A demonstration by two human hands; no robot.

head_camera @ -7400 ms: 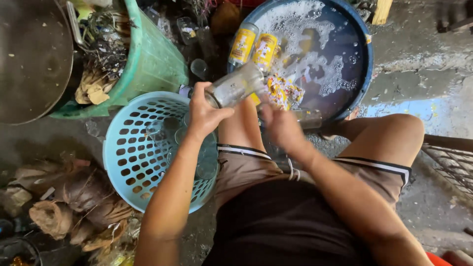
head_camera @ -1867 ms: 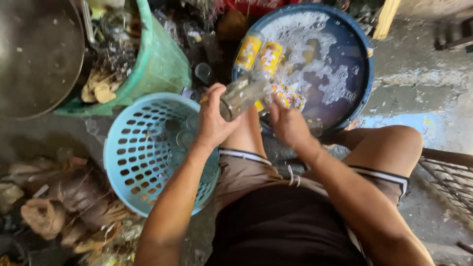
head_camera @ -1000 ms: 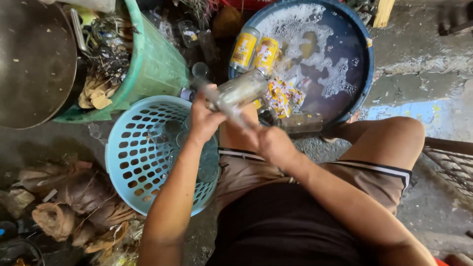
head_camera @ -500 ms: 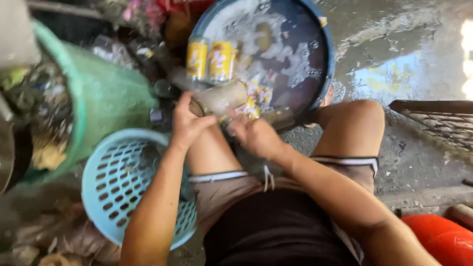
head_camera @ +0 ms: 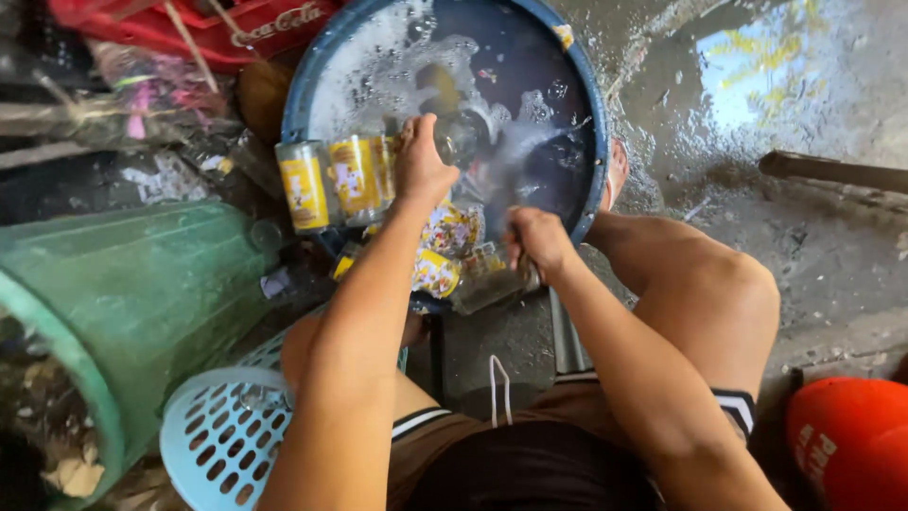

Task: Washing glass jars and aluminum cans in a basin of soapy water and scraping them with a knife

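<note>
Yellow-labelled glass jars (head_camera: 333, 180) stand at the near rim of the blue basin (head_camera: 582, 104) of soapy water. My left hand (head_camera: 421, 166) reaches into the basin, its fingers curled on a clear jar (head_camera: 459, 140). My right hand (head_camera: 537, 241) closes its fingers around another jar (head_camera: 487, 284) at the rim.

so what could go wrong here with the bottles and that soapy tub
1. The left hand reaches for a bottle in foamy water in the blue tub; wet glass could slip from the fingers.
2. The yellow-labelled bottles lie on the tub's rim and might roll off.
3. The right hand works over clear bottles at the tub's edge; knocks could chip them.
</note>
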